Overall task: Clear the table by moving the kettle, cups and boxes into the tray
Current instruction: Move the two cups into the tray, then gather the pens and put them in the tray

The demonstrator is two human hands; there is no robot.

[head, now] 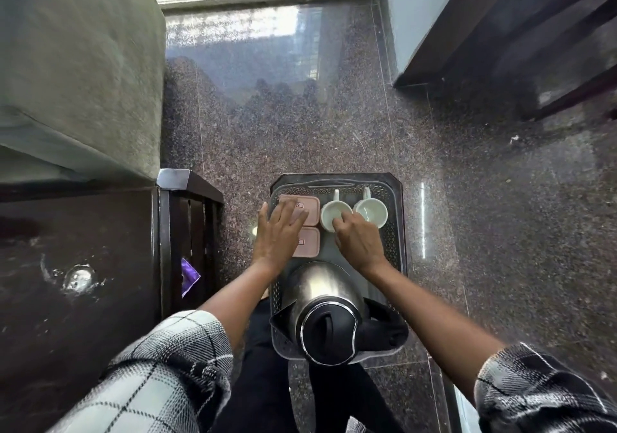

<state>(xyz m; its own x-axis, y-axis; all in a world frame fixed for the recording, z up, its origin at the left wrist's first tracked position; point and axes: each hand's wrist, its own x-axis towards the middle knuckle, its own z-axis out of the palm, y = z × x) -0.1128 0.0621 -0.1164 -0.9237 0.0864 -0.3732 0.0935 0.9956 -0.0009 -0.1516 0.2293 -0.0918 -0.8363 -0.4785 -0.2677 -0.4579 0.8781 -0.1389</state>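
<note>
A grey perforated tray (395, 232) lies below me. In it stand a steel kettle (322, 294) with a black lid, two pink boxes and two white cups. My left hand (277, 235) lies with straight fingers on the far pink box (309, 207), partly covering the near pink box (310, 244). My right hand (357, 240) has its fingers curled at the rim of the left cup (330, 214). The right cup (372, 210) stands beside it, untouched.
A dark wooden table (76, 265) with a glass ring mark is at my left, a purple wrapper (188, 274) by its edge. A grey sofa (76, 65) is at far left. Speckled granite floor (334, 115) surrounds the tray; dark furniture (517, 31) stands at upper right.
</note>
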